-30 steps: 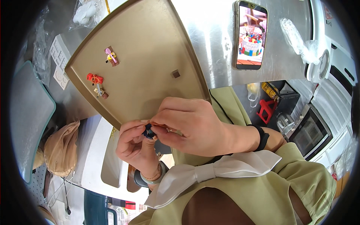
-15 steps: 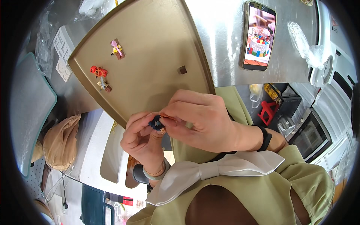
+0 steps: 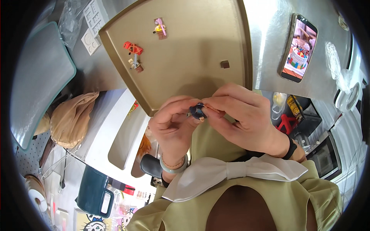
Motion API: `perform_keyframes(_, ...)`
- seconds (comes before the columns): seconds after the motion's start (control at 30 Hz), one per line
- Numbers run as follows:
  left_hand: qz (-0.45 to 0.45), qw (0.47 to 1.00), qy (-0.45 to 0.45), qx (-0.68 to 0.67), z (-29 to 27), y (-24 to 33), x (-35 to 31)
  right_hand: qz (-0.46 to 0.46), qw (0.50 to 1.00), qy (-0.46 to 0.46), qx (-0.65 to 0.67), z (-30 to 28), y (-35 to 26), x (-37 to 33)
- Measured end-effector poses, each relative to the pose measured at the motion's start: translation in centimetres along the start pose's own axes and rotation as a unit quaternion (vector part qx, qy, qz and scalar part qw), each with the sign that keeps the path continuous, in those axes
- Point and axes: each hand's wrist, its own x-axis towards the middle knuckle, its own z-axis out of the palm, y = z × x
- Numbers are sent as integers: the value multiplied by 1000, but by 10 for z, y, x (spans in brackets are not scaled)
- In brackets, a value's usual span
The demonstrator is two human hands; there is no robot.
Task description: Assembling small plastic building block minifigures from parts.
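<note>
My left hand [image 3: 171, 120] is closed, its fingertips pinching a small dark blue toy minifigure [image 3: 197, 111]. Against the same figure my right hand [image 3: 246, 117] is also closed in a pinch, with a thin reddish-brown piece [image 3: 211, 109] showing between thumb and forefinger. What that piece is, I cannot make out. Both hands are over the near edge of a gold baking tray [image 3: 196, 27]. On it lie a yellow and pink minifigure [image 3: 160, 29], a red one [image 3: 133, 48], a grey and tan one [image 3: 136, 63] and a small dark brown square block [image 3: 224, 64].
Right of the tray, a phone [image 3: 300, 48] displaying a decorated cake lies on the metal counter [image 3: 266, 46], near crumpled clear plastic [image 3: 337, 65]. A white mould [image 3: 91, 41] sits to the left. Lower left are a brown cloth bag [image 3: 73, 121] and a dark teal jug [image 3: 92, 190].
The view has shifted, so the tray, phone and hands appear farther right. Both hands keep their pinch around the dark blue minifigure, and the pieces on the tray lie as before.
</note>
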Motion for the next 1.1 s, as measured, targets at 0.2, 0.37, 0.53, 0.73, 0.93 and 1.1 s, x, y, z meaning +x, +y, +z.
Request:
perform_keyframes(0.2,-25,993,-12,-118,-1,-2,4,25,998,-26,43,-7,-6,1)
perform_keyframes(0.37,-37,989,-28,-141,-3,-4,3,-6,999,-31,16,-10,-7,1)
perform_keyframes(0.53,-25,993,4,-117,-24,-10,-1,-21,997,22,-76,-26,6,10)
perform_keyframes(0.73,-61,993,45,-94,-33,-19,1,-88,925,-24,-368,-32,30,23)
perform_keyframes(0.93,-103,991,67,-58,-24,-25,-2,-96,887,-102,-440,-22,43,25)
perform_keyframes(1.1,-100,991,21,-85,-14,-21,-4,93,991,-87,-47,-28,26,29)
